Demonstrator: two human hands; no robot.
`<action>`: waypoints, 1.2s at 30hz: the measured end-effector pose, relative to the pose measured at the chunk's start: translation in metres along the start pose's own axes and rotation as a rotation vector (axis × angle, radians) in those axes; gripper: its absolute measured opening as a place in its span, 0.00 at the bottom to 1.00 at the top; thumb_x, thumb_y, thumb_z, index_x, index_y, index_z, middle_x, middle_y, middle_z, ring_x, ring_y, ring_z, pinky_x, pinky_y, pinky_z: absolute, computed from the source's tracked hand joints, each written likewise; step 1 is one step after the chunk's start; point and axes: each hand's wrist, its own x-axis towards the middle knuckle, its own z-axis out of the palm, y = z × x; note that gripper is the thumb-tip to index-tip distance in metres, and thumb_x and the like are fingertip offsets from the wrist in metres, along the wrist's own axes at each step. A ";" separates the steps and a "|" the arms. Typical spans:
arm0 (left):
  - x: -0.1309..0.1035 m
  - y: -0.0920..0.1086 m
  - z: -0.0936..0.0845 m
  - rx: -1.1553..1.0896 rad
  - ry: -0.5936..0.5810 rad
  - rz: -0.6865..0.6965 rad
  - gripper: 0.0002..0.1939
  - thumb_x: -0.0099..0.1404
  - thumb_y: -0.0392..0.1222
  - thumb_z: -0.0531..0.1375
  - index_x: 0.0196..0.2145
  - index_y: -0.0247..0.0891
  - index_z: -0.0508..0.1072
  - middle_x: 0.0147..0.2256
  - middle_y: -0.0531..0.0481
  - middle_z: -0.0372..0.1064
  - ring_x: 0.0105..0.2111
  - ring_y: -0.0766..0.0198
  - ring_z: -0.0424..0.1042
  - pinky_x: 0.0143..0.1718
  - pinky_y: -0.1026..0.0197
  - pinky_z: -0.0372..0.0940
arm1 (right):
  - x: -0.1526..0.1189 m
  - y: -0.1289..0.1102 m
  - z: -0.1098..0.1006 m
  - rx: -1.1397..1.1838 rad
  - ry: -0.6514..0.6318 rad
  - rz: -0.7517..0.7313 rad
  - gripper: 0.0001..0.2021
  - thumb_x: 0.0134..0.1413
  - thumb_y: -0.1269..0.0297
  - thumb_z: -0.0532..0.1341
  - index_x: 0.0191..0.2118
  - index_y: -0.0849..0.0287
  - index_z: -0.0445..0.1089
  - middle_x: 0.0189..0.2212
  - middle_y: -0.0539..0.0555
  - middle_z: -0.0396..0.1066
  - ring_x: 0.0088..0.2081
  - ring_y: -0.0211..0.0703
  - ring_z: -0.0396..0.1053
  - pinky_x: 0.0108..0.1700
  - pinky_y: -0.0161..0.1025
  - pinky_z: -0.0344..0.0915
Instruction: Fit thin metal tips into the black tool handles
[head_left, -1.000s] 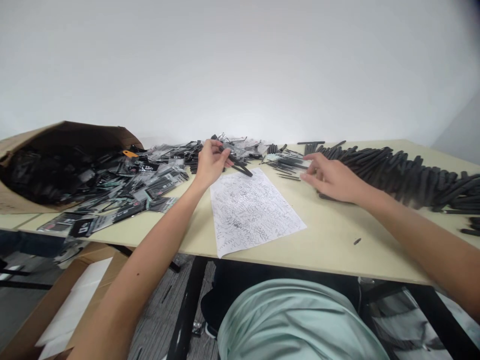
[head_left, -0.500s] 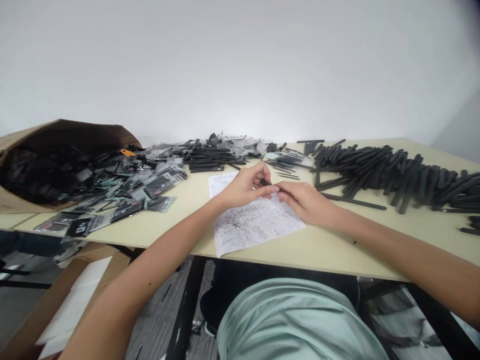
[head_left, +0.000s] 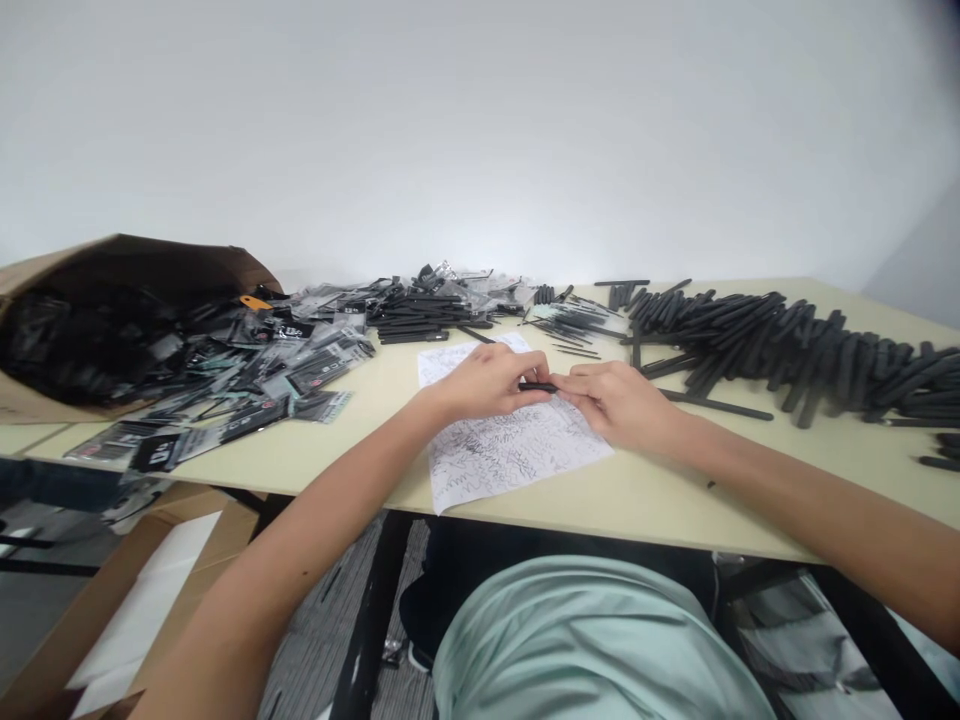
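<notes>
Over a sheet of paper (head_left: 499,455) covered in dark scribbles, my two hands meet at a slim black pen (head_left: 535,387). My left hand (head_left: 491,382) is closed round the pen's barrel, thumb below and fingers above. With thumb and fingertips, my right hand (head_left: 619,400) pinches the pen's right end; whatever lies inside that pinch is hidden. The pen lies roughly level. Just behind the hands, thin dark refill-like sticks (head_left: 577,322) are spread on the table.
A long heap of black pens (head_left: 750,345) covers the right side. Behind the paper lie more black pens (head_left: 412,320). Plastic packets (head_left: 322,365) spill from a cardboard box (head_left: 19,395) on the left. An open carton (head_left: 214,560) stands below the table's left edge (head_left: 390,490).
My left hand's fingers have come down from a raised, curled pose and now lie along the pen. More of the barrel shows, and it lies flatter. My right hand has barely shifted.
</notes>
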 end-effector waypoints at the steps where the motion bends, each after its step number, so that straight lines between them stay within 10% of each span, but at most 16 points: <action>1: 0.000 0.001 -0.001 0.008 0.000 -0.008 0.14 0.69 0.53 0.60 0.43 0.41 0.72 0.29 0.53 0.75 0.30 0.63 0.73 0.39 0.60 0.58 | -0.001 0.000 0.000 -0.013 -0.007 0.006 0.16 0.68 0.64 0.52 0.48 0.57 0.77 0.29 0.54 0.71 0.29 0.42 0.66 0.35 0.38 0.58; 20: -0.005 -0.003 -0.006 0.143 0.059 0.094 0.22 0.76 0.48 0.49 0.64 0.46 0.68 0.25 0.54 0.73 0.23 0.68 0.66 0.32 0.64 0.55 | 0.001 0.004 0.002 0.043 0.045 0.114 0.16 0.68 0.58 0.54 0.55 0.59 0.68 0.40 0.59 0.76 0.38 0.50 0.72 0.37 0.42 0.62; 36: -0.001 0.000 0.002 0.088 0.021 0.100 0.14 0.74 0.51 0.54 0.45 0.41 0.74 0.32 0.51 0.75 0.30 0.64 0.70 0.33 0.62 0.55 | 0.002 -0.006 -0.001 0.028 -0.082 0.126 0.19 0.72 0.55 0.47 0.44 0.59 0.73 0.34 0.57 0.77 0.34 0.47 0.73 0.37 0.41 0.59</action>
